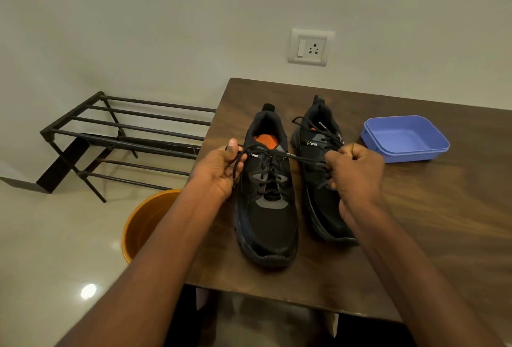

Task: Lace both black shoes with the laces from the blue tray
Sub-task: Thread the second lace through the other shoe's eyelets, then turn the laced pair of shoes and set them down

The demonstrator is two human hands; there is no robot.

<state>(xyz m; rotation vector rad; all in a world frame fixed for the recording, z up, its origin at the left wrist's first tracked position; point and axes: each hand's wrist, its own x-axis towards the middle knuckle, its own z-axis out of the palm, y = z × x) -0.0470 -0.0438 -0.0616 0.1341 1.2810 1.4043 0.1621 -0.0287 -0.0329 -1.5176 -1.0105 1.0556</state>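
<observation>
Head view: we see both black shoes, left shoe (pixel 267 208) and right shoe (pixel 321 169), side by side on the table (pixel 415 222). Left hand (pixel 219 172) and right hand (pixel 356 173) each pinch one end of the lace (pixel 302 157) stretched taut across the left shoe's tongue. Blue tray (pixel 406 137) sits just right of the shoes.

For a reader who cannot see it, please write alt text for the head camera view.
Two hands pull a black lace taut across the left black shoe: the left hand and right hand each grip one end. The right black shoe, already laced, and a blue tray share the wooden table.
</observation>
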